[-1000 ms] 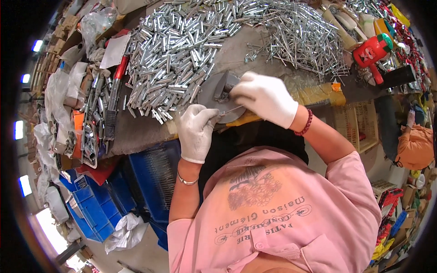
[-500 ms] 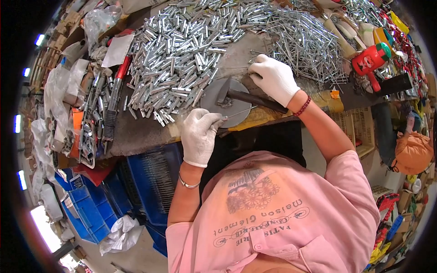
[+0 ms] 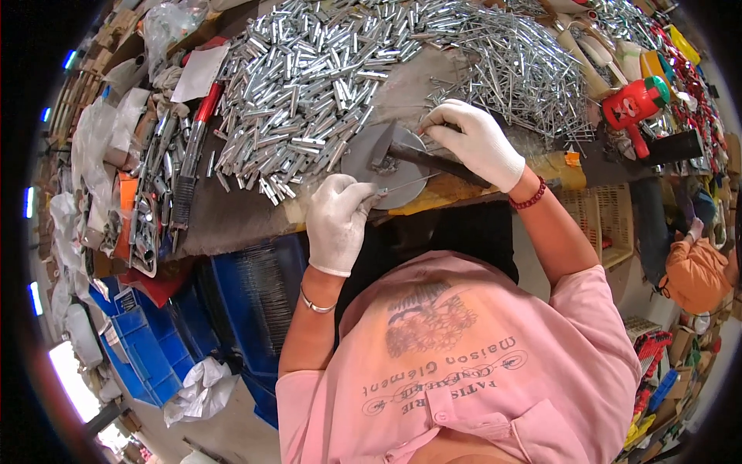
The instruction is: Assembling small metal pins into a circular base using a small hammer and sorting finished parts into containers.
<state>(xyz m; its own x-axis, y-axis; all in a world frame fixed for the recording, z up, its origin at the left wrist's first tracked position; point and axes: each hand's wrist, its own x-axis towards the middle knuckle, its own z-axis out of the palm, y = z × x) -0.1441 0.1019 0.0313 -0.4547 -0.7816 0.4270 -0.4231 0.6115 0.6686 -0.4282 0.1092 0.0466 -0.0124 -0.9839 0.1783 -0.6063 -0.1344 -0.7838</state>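
Observation:
In a white glove, my left hand [image 3: 336, 224] is closed at the table's near edge, pinching one end of a thin metal rod [image 3: 408, 184]. The rod points right, across the near part of a round grey plate [image 3: 359, 161]. A hammer [image 3: 430, 159] rests on that plate, its dark handle angled toward the right. Above the handle, my gloved right hand [image 3: 483, 147] has its thumb and forefinger curled together; whatever is between the tips is too small to make out. Short silvery metal tubes [image 3: 301, 100] lie heaped beyond my left hand. Thin metal rods [image 3: 529, 73] are piled beyond my right.
Tools and plastic bags crowd the left side, near a red and black bar [image 3: 193, 147]. A red bottle with a green cap [image 3: 634, 102] stands at the right. Blue bins [image 3: 147, 348] sit below the table at left. A person in orange [image 3: 696, 271] is at far right.
My right hand has shifted slightly right and toward me, away from the rod pile. My left hand keeps its pinch on the rod, which now shows more clearly over the plate.

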